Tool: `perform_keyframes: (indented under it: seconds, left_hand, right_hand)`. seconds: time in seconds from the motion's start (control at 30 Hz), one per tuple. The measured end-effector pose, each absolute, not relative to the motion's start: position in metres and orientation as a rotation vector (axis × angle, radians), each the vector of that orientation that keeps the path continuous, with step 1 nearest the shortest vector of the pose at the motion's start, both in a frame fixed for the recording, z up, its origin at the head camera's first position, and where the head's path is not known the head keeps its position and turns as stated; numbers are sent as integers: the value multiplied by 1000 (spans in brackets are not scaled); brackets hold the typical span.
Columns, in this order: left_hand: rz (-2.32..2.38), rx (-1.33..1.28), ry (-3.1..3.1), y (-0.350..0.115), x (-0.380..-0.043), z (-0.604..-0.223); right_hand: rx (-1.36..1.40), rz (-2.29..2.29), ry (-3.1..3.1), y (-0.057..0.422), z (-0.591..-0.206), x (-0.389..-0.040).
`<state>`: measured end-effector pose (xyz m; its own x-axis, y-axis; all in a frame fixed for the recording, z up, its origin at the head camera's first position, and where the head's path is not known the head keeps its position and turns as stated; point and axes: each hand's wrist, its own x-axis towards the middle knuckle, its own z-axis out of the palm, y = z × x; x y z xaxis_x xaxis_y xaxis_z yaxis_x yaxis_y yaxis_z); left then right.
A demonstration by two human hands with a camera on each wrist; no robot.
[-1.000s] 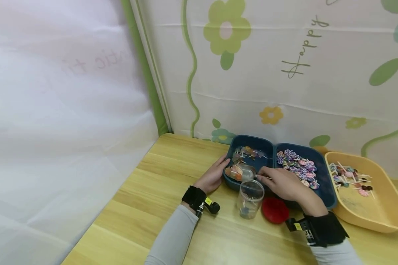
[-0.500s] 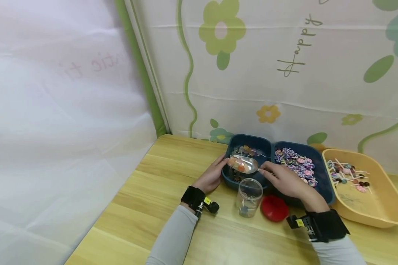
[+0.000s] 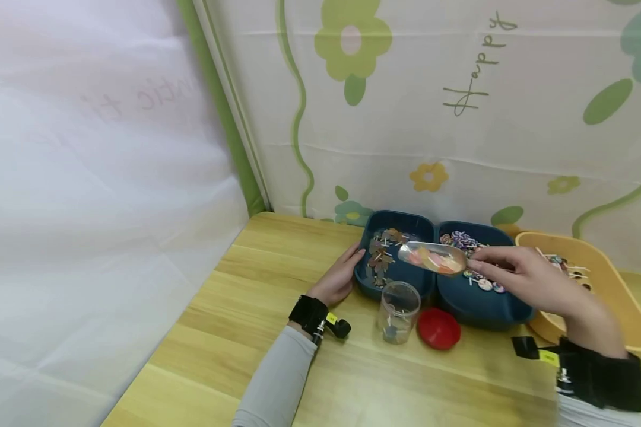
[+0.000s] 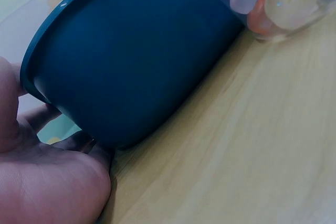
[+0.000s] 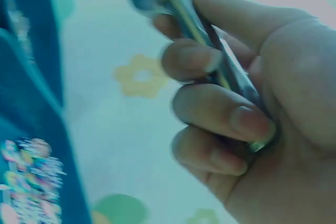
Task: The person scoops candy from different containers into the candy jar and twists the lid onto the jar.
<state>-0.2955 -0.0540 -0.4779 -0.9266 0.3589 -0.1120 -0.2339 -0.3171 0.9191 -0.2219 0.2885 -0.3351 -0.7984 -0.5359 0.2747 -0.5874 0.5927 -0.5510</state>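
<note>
My right hand [image 3: 534, 276] grips the handle of a metal scoop [image 3: 406, 252], its fingers curled round the handle in the right wrist view [image 5: 226, 93]. Pink and orange candy-like pieces [image 3: 435, 261] lie in the scoop, which is held over the divide of a dark blue two-part box [image 3: 413, 279]. At the box's left side, my left hand [image 3: 338, 279] holds the wall, thumb near the rim in the left wrist view. Brown and clear lollipop-like pieces [image 3: 380, 258] lie in the left compartment. Swirl lollipop charms [image 3: 462, 240] fill part of the right one.
A clear plastic jar [image 3: 399, 311] with several pieces inside stands before the box. Beside it lies a red lid [image 3: 439, 329]. At the right is a yellow tray [image 3: 627, 308] with more lollipop charms. A printed cloth [image 3: 374, 154] hangs behind the wooden table [image 3: 208, 332].
My right hand has lifted the loaded scoop out of the left compartment and moved it rightward to the divide. My left hand stays at the box's side.
</note>
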Motion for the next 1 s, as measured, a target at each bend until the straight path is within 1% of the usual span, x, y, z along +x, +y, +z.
perform_keyframes:
  seconds: [0.13,0.37,0.53,0.63,0.83,1.0]
  left_hand:
    - [2279,146,1582,-56,-296,-478]
    - [2306,173,1534,-56,-298,-479]
    - [2310,201,1531,-55,-299,-478]
    - [2302,187,1537,-56,-299,-477]
    - [2294,149,1534,-56,-300,-479]
    - [2294,169,1535,-56,-301,-480]
  right_hand:
    - [929,865,-2786,299,-322,-207]
    - [861,645,-2890,302,-313,-187]
    - [802,547,-2853,300,-313,-181]
    - [799,569,-2826,300,-313,-180]
    - [744,483,-2855,294,-310,-187]
    - [748,372,-3043,269,-316,-219]
